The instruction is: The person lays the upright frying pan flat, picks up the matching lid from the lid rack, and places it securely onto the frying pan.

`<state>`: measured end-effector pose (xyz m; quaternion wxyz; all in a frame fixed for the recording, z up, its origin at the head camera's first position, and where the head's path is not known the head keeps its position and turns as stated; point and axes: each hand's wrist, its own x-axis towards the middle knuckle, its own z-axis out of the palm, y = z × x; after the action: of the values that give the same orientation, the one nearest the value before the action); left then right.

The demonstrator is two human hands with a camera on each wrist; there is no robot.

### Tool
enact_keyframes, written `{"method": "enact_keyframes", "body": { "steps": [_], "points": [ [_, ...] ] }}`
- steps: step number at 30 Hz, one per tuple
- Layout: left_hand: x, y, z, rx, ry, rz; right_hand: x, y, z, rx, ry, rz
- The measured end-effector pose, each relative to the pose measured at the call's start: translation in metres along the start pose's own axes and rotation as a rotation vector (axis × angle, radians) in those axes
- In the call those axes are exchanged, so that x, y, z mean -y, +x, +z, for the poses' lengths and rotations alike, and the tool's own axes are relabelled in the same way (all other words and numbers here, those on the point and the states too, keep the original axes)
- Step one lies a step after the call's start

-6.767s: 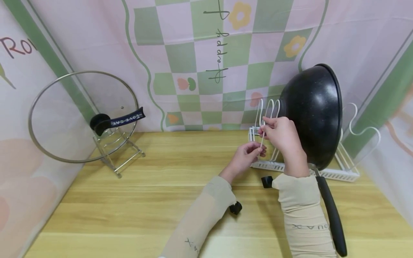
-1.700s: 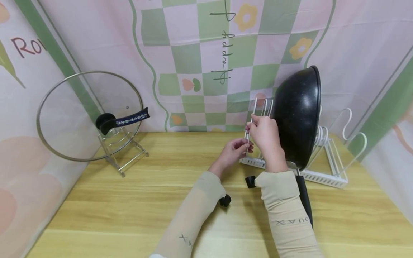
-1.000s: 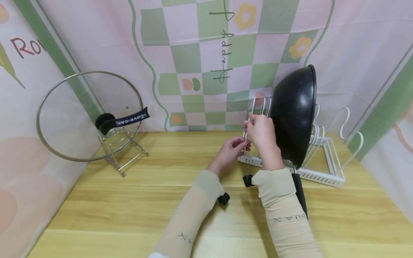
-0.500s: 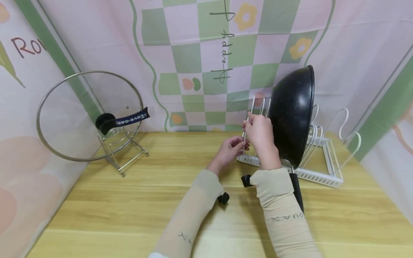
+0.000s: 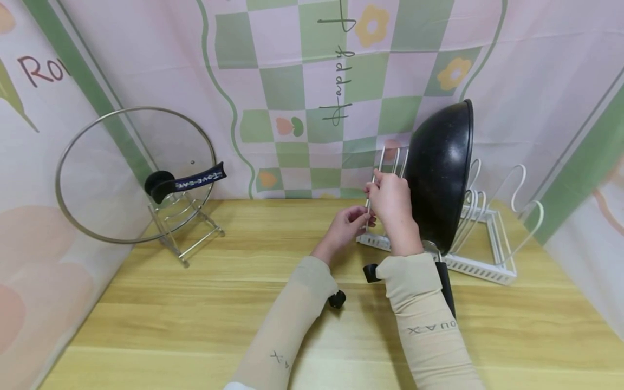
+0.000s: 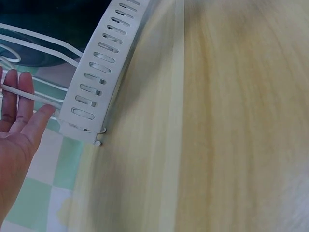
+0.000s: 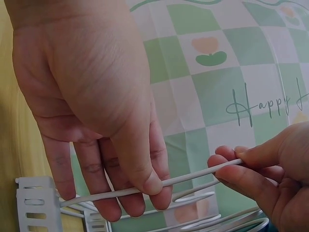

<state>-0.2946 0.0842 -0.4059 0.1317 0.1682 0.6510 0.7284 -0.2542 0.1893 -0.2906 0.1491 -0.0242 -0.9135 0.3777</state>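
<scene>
A white wire pan rack stands at the back right of the wooden table, with a black wok upright between its wire dividers. My left hand pinches the leftmost divider low down, just above the slotted base. Higher on this same divider, my right hand grips it between thumb and fingers. Both hands are on the one wire in the right wrist view, the left hand nearer the base and the right hand farther along. The right forearm partly hides the wok's handle.
At the left, a glass lid with a black handle leans on a small metal stand. A patterned cloth hangs behind the table. Wavy wire hooks stand at the rack's right end.
Since the oldest frame the rack has shifted left with both hands holding the divider, and the wok shows narrower. During the last second the rack creeps slightly left. Lid and stand stay put.
</scene>
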Motion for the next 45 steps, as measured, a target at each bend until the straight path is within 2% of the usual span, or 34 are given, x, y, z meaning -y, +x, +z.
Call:
{"method": "enact_keyframes", "body": {
  "steps": [14, 22, 29, 45],
  "points": [
    [0.001, 0.000, -0.002, 0.015, 0.026, 0.032, 0.002, -0.001, 0.001, 0.007, 0.009, 0.014],
    [0.002, -0.001, -0.004, 0.013, 0.041, 0.043, 0.007, 0.001, 0.004, -0.014, -0.086, 0.000],
    [0.001, 0.000, -0.006, 0.014, 0.048, 0.036, 0.009, 0.001, 0.005, 0.000, -0.073, 0.027],
    [-0.003, -0.001, -0.011, 0.013, 0.064, 0.015, 0.011, 0.007, 0.006, 0.011, -0.129, 0.014]
  ]
}}
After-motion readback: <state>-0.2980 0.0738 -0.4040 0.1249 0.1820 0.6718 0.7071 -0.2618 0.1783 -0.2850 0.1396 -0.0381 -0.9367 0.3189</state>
